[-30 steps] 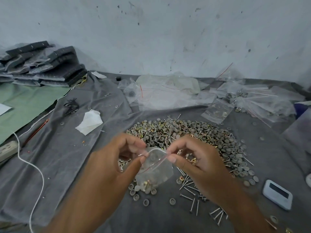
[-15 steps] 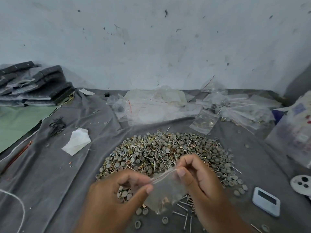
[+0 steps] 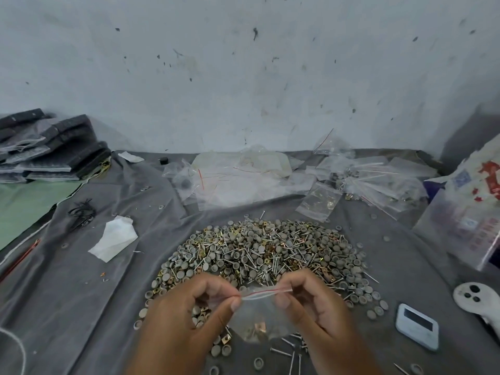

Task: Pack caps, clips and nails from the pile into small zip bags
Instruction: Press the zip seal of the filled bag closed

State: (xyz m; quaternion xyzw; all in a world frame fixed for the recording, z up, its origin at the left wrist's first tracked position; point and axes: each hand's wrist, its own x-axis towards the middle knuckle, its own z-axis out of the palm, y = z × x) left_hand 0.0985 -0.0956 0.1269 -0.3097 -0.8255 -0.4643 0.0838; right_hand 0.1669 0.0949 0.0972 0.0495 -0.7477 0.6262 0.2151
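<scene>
Both hands, left hand [image 3: 189,309] and right hand [image 3: 311,301], pinch the red-striped top edge of a thin, limp zip bag [image 3: 257,318] above the pile [image 3: 259,253], its few pieces, seemingly a clip among them, sagging below the grip.

A grey cloth [image 3: 81,288] covers the desk, bearing a pile [image 3: 265,253] of caps, clips and nails at centre, loose zip bags [image 3: 243,182] along the wall, a crumpled white paper [image 3: 115,238] at left and a small white timer [image 3: 416,326] at right.
</scene>
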